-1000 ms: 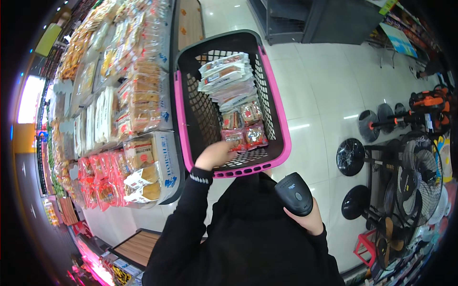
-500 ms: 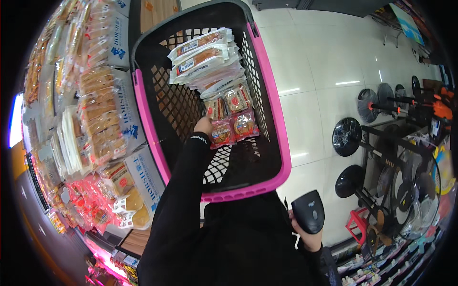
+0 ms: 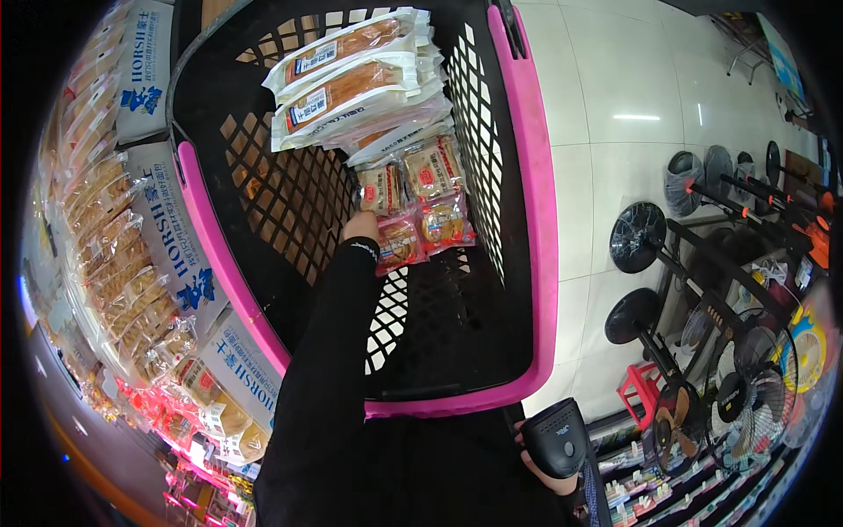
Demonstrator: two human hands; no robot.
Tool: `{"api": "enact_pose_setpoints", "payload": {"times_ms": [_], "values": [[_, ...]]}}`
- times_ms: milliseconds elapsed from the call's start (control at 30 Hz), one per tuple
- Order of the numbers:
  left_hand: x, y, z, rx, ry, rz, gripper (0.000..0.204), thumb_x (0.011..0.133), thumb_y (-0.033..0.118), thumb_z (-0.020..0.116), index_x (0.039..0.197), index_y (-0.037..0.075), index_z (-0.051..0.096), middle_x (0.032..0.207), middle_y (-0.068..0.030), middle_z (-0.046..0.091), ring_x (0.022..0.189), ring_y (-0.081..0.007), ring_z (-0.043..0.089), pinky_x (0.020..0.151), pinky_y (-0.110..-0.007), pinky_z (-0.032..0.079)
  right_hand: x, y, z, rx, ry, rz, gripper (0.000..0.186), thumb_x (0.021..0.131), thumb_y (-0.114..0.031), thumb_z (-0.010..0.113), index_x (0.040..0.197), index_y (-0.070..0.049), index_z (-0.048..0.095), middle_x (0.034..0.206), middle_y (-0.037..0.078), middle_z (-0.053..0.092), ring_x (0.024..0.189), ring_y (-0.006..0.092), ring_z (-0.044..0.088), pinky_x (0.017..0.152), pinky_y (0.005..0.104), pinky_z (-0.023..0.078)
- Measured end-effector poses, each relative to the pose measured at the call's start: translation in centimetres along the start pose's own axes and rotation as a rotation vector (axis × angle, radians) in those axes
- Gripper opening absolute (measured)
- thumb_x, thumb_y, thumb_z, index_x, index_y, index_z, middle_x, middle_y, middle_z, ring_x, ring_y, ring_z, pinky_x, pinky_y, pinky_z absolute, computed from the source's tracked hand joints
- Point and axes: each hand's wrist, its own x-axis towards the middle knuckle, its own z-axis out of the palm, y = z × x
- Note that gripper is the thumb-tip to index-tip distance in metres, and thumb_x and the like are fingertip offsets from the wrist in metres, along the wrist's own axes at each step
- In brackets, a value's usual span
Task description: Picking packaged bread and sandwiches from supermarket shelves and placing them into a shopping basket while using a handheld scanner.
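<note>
A black basket with a pink rim (image 3: 544,220) stands in front of me. My left hand (image 3: 360,227) reaches down into it, at the left edge of the small bread packs; its fingertips are hidden. Against it lie a clear pack with a red label (image 3: 380,190) and a red-edged pack (image 3: 399,243). Beside these are another clear pack (image 3: 432,170) and a second red-edged pack (image 3: 445,220). Long white-wrapped bread packs (image 3: 351,95) are stacked farther back. Outside the basket's near right corner, my right hand (image 3: 549,475) is closed round a black handheld barcode scanner (image 3: 555,437).
Along the left, a shelf carries rows of wrapped bread (image 3: 114,237) in white printed cartons (image 3: 167,211). To the right, beyond pale floor tiles (image 3: 597,114), stand plastic-wrapped round stands (image 3: 637,237), electric fans (image 3: 746,395) and a red stool (image 3: 639,386).
The basket and its packs look larger and nearer, and the view has shifted. My left hand stays beside the same packs, while the scanner in my right hand sits lower in the picture.
</note>
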Motion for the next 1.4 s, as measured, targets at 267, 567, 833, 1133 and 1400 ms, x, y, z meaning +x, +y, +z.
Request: {"api": "enact_pose_setpoints", "payload": {"times_ms": [267,567,833,1133,1400], "values": [[-1.8,1.2,-3.7,-0.030,-0.102,0.291,0.017,0.075,0.015,0.048,0.084,0.008,0.061,0.083,-0.0133,0.061,0.078,-0.0297,0.059,0.067,-0.040,0.047,-1.3,0.9,0.6,0.055,0.106,-0.010,0.024,0.073,-0.001,0.057,0.097,-0.001,0.054,0.099,0.009,0.056,0.084,0.0145,0.054,0.073,0.0271,0.043],[-15.7,3.7,-19.3,-0.015,0.463,0.927,0.011,0.068,0.005,0.048,0.078,0.005,0.052,0.082,-0.0081,0.055,0.083,-0.0261,0.053,0.072,-0.036,0.041,-3.5,2.1,1.0,0.374,0.364,-0.186,0.028,0.071,0.001,0.060,0.099,-0.001,0.053,0.092,0.008,0.058,0.071,0.0091,0.054,0.054,0.0192,0.041],[-32.7,3.2,-26.3,-0.733,0.941,0.981,0.009,0.070,-0.005,0.052,0.076,0.001,0.053,0.102,-0.0130,0.051,0.094,-0.0277,0.051,0.083,-0.035,0.040,-3.9,0.1,-0.5,0.319,0.334,-0.570,0.045,0.067,0.001,0.063,0.110,0.000,0.049,0.100,0.008,0.056,0.078,0.0105,0.054,0.067,0.0233,0.044],[-36.5,7.0,-22.8,-2.380,-0.013,1.547,0.006,0.084,0.012,0.044,0.087,0.006,0.046,0.100,-0.0077,0.050,0.096,-0.0234,0.051,0.087,-0.043,0.041,-6.7,-4.5,2.9,0.240,-0.204,-0.896,0.074,0.062,-0.011,0.066,0.126,0.001,0.030,0.125,0.014,0.039,0.114,0.0222,0.041,0.094,0.0282,0.029],[-39.6,7.2,-21.4,-2.489,-0.201,1.598,0.011,0.085,0.017,0.042,0.090,0.009,0.047,0.097,-0.0070,0.049,0.092,-0.0201,0.050,0.090,-0.041,0.036,-9.0,-0.6,2.6,0.160,-0.091,-0.761,0.060,0.059,-0.005,0.064,0.115,0.003,0.042,0.105,0.015,0.054,0.098,0.0237,0.053,0.084,0.0293,0.038]]}}
